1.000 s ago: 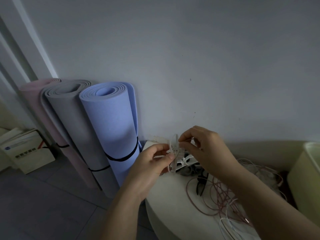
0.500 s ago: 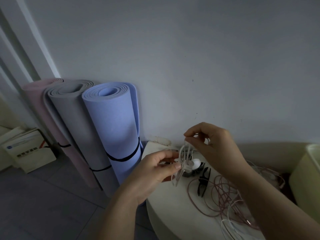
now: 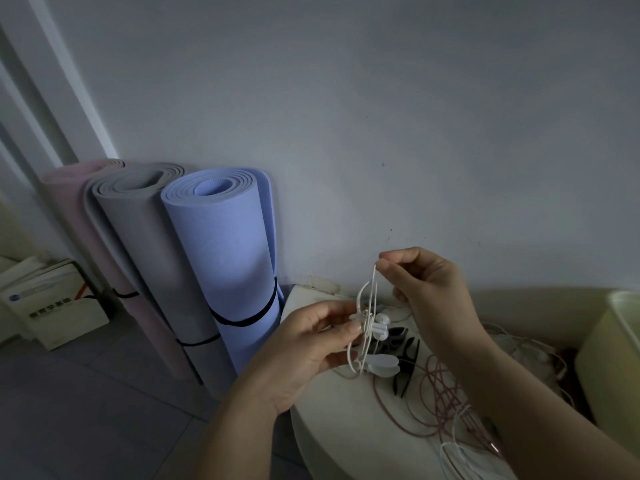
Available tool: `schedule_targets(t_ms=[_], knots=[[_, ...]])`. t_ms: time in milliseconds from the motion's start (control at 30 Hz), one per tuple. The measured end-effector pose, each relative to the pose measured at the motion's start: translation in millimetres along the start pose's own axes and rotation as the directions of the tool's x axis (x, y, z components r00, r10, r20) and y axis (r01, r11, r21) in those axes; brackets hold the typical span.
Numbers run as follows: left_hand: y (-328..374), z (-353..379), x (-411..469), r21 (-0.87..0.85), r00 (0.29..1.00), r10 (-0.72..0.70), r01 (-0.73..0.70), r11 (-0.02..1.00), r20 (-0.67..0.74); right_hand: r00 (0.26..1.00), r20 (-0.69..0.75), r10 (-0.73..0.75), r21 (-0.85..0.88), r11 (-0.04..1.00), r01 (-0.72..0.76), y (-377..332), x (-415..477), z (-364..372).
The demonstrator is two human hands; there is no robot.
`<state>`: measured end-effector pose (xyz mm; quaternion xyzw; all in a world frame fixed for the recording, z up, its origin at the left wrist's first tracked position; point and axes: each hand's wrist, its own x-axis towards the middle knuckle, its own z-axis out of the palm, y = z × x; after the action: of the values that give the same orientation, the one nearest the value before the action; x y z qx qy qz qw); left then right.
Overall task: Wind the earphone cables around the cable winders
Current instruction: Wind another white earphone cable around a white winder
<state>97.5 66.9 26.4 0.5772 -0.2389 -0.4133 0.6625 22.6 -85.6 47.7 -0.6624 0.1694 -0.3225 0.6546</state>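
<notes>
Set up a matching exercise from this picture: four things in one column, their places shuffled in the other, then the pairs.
1 blue mat
2 white winder
3 white cable
4 pink cable

A loose on the table
B pinched by the right hand
C standing against the wall
D held in the left hand

Pairs: 1-C, 2-D, 3-B, 4-A

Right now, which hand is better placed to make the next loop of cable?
Probably right: the right hand pinches the white cable above the winder, while the left hand grips the winder.
</notes>
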Motion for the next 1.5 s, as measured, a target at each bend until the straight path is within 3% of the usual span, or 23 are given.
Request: schedule_targets(t_ms=[267, 400, 567, 733, 867, 1033, 1300, 1500], knots=[[0, 2, 0, -0.038, 0.998, 0.06, -0.059, 0.998, 0.013, 0.995, -0.021, 0.096, 0.081, 0.992, -0.094, 7, -1, 4], [1, 6, -1, -0.055, 0.994, 0.105, -0.104, 0.993, 0.028, 0.981, 0.084, 0.174, 0.088, 0.979, -0.182, 12, -5, 10], [1, 6, 3, -0.121, 0.984, 0.154, -0.164, 0.979, -0.088, 0.939, 0.253, 0.232, -0.006, 0.971, -0.239, 18, -5, 13], [-1, 1, 4, -0.129, 0.974, 0.18, -0.198, 0.972, -0.138, 0.935, 0.246, 0.256, -0.177, 0.96, -0.216, 29, -2, 11], [2, 2, 6, -0.208, 0.943, 0.214, -0.27, 0.94, -0.255, 0.93, 0.294, 0.222, -0.385, 0.918, -0.097, 29, -7, 12], [-2, -10, 11, -0.267, 0.883, 0.133, -0.276, 0.923, -0.451, 0.891, 0.433, 0.136, -0.615, 0.768, 0.182, 30, -12, 17], [-9, -16, 14, 0.019, 0.811, 0.134, -0.15, 0.989, -0.57, 0.836, 0.548, 0.04, -0.686, 0.593, 0.421, -1, -17, 17], [-7, -9, 16, -0.024, 0.825, 0.069, -0.1, 0.995, -0.561, 0.792, 0.609, 0.046, -0.639, 0.62, 0.455, -9, -20, 16]])
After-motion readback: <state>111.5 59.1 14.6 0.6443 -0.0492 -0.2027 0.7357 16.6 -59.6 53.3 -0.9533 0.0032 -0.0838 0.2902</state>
